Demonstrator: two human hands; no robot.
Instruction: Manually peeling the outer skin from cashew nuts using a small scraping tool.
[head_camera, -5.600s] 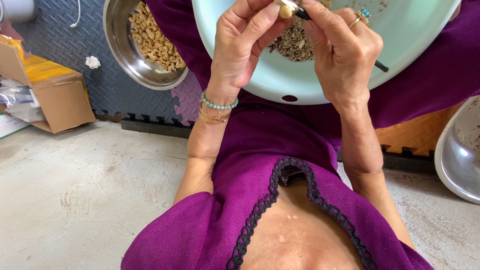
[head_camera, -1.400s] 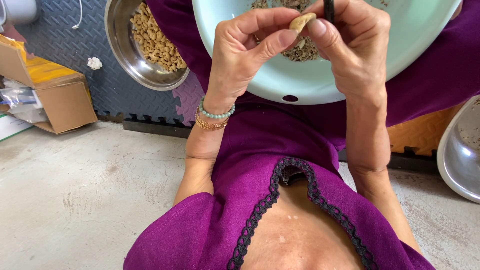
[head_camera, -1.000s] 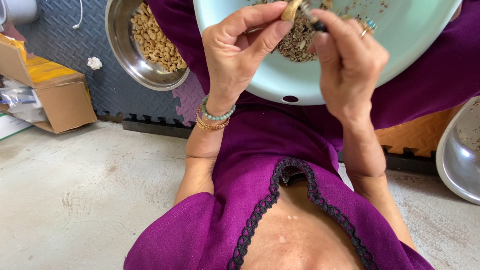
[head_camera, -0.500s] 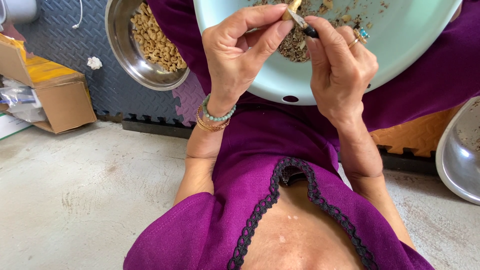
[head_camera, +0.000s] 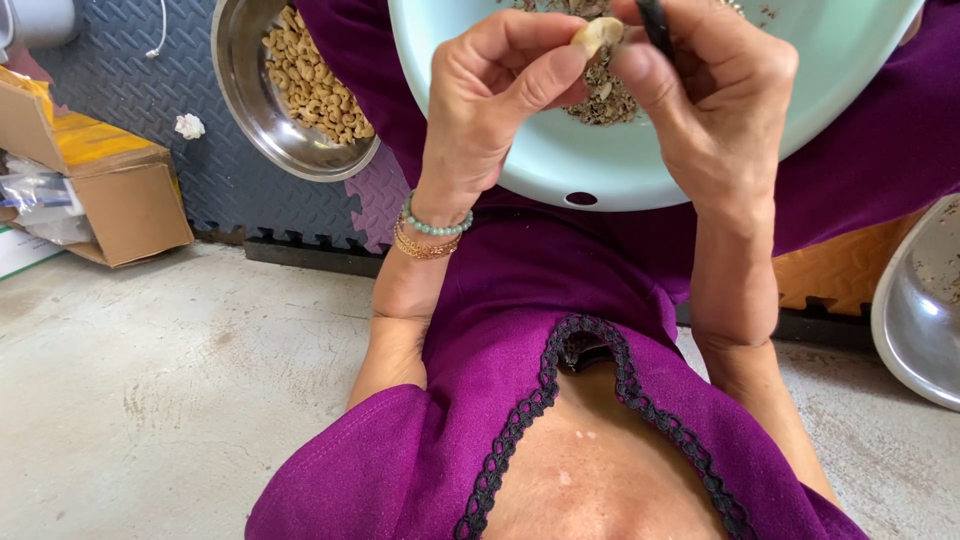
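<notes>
the left hand (head_camera: 500, 95) pinches a pale cashew nut (head_camera: 598, 35) between thumb and forefinger, just above the pale green basin (head_camera: 620, 170) resting on the lap. the right hand (head_camera: 715, 95) meets it from the other side, thumb touching the nut, fingers closed around a thin dark tool (head_camera: 655, 18) whose upper end runs off the top edge, so its tip and shape stay unclear. behind the fingers lies a heap of brownish husks (head_camera: 605, 95), mostly hidden. to the left, on the dark foam mat (head_camera: 140, 150), sits a steel bowl of nuts (head_camera: 300, 90), its top cut off. a second steel bowl (head_camera: 920, 310) is cropped at the right edge, and a cardboard box (head_camera: 110, 190) stands at far left.
</notes>
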